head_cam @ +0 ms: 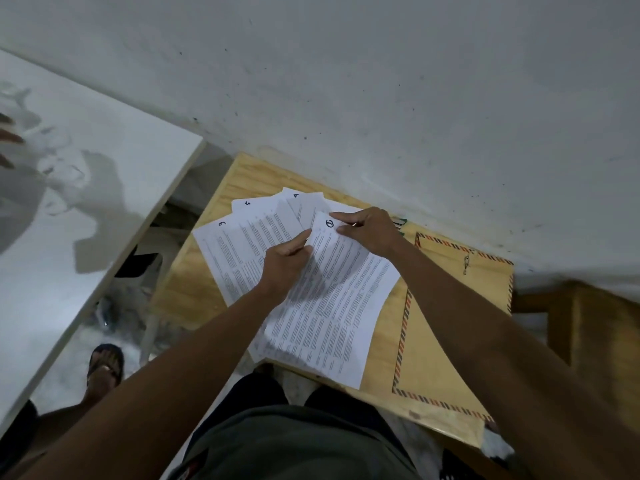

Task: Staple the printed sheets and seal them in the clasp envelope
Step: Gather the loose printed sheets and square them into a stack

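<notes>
Several printed sheets [242,237] lie fanned out on a small wooden table [187,285], with handwritten numbers 3, 5 and 4 at their top corners. The top sheet [346,296], marked with a circled 1, is lifted at its upper end. My left hand [285,263] pinches that sheet's left edge. My right hand [369,232] pinches its top corner next to the circled number. The brown clasp envelope [446,341] with a striped border lies flat to the right, partly under my right forearm, its string clasp [466,264] near the far edge. A stapler is not clearly visible.
A grey wall runs close behind the table. A green-edged object [400,223] peeks out behind my right hand. A white table [86,209] stands at the left, with another person's fingers at its far left edge. A sandalled foot [105,365] is on the floor. A wooden chair [595,341] is at the right.
</notes>
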